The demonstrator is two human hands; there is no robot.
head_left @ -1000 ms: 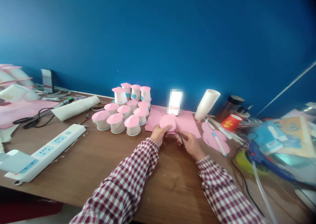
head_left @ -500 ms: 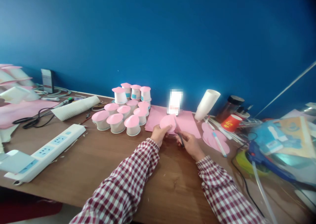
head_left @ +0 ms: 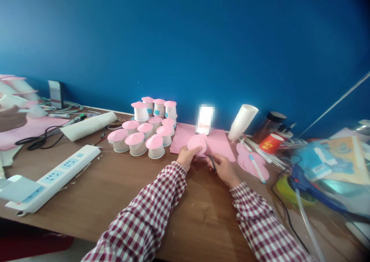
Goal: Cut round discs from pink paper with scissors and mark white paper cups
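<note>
Between thumb and fingers my left hand (head_left: 187, 157) pinches a pink paper disc (head_left: 197, 143), held up in front of a pink paper sheet (head_left: 218, 142). Dark-handled scissors (head_left: 213, 163) are in my right hand (head_left: 224, 168), close to the disc's lower right edge. Their blades are too small to make out clearly. To the left stand several white paper cups with pink cone tops (head_left: 135, 143), some stacked at the back. Cut pink paper pieces (head_left: 256, 165) lie to the right with a white and blue marker (head_left: 257, 168) on them.
A white power strip (head_left: 54, 179) and a ridged stack of cups (head_left: 89, 126) lie to the left. Rightward are another white cup stack (head_left: 243, 121), a red cup (head_left: 271, 143) and a blue glue gun (head_left: 312, 190) with its cord. A phone (head_left: 204, 119) leans against the wall.
My two hands hold nearly the same position with the disc and scissors. At the far left, another person's hand has come into view over the pink paper.
</note>
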